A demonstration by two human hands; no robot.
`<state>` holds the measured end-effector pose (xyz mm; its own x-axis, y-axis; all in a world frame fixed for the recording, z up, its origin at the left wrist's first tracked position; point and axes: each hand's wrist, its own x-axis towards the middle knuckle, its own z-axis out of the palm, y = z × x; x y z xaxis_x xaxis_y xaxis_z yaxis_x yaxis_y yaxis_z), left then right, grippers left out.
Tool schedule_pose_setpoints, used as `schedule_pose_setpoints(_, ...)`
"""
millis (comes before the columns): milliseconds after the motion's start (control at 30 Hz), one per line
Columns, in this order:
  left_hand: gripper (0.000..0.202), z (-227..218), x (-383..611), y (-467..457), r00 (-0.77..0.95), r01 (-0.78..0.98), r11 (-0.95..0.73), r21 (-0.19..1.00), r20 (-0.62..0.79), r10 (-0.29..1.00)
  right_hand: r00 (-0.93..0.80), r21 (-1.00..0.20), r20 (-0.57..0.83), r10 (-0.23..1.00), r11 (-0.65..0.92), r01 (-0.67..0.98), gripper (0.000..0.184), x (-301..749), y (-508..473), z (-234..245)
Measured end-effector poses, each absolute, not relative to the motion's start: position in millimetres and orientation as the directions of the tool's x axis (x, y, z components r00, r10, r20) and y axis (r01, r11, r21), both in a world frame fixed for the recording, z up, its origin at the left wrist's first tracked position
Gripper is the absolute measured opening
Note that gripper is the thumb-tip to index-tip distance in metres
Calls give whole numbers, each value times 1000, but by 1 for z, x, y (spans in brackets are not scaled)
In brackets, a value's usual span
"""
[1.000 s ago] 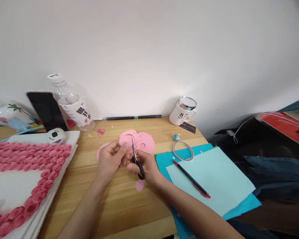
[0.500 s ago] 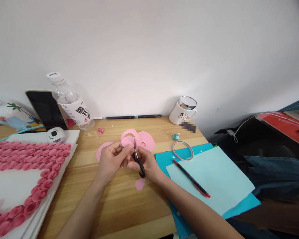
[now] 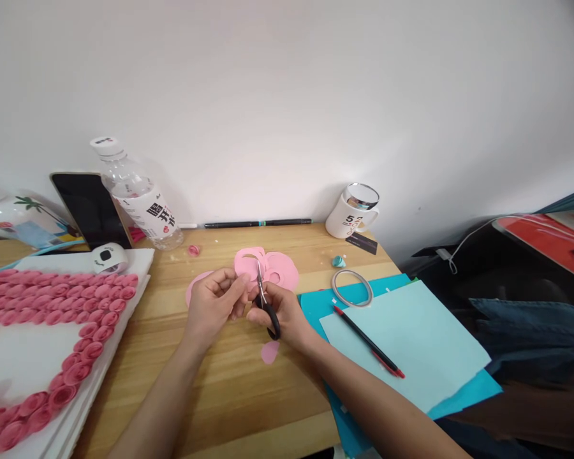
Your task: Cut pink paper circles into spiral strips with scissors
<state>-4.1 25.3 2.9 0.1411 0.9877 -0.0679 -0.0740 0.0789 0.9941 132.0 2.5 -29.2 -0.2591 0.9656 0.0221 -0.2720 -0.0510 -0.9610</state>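
One left hand (image 3: 211, 303), over the middle of a wooden table (image 3: 239, 395), pinches a curling piece of pink paper (image 3: 245, 262) between thumb and fingers. Just to its right, the right hand (image 3: 287, 313) is closed around the black handles of a pair of scissors (image 3: 272, 320). The blades point to the far side and lie against the pink paper; whether they are parted is too small to tell.

Beyond the right hand lies a pink disc (image 3: 287, 271), and a pink sheet (image 3: 194, 288) shows beside the left hand. A small pink scrap (image 3: 269, 352) rests on the near side of the scissors.

To the right, a pale blue sheet (image 3: 411, 344) overlaps a brighter blue sheet (image 3: 476, 396), with a black-and-red pen (image 3: 366, 338) on top and a roll of tape (image 3: 333, 285) at the far left corner. Farther off, a white mug (image 3: 340, 220) stands near the wall. On the left, rows of pink paper roses (image 3: 52, 295) cover part of a white board (image 3: 23, 357), with a clear bottle (image 3: 146, 210) standing beyond it.
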Motion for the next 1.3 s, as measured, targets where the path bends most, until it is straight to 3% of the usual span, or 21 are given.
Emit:
schedule_pose_setpoints(600, 19, 1, -4, 27, 74, -158, 68, 985, -56, 996, -262, -962, -85, 961, -148, -230, 41, 131, -1, -32)
schedule_pose_setpoints(1000, 20, 3, -3, 24, 126, -70, 70, 995, -61, 990, -218, -965, 4, 976, -54, -258, 52, 131, 3, -26)
schedule_pose_setpoints(1300, 21, 3, -1, 25, 83, -94, 79, 992, -71, 994, -234, -961, -37, 972, -98, -257, 53, 132, 3, -22)
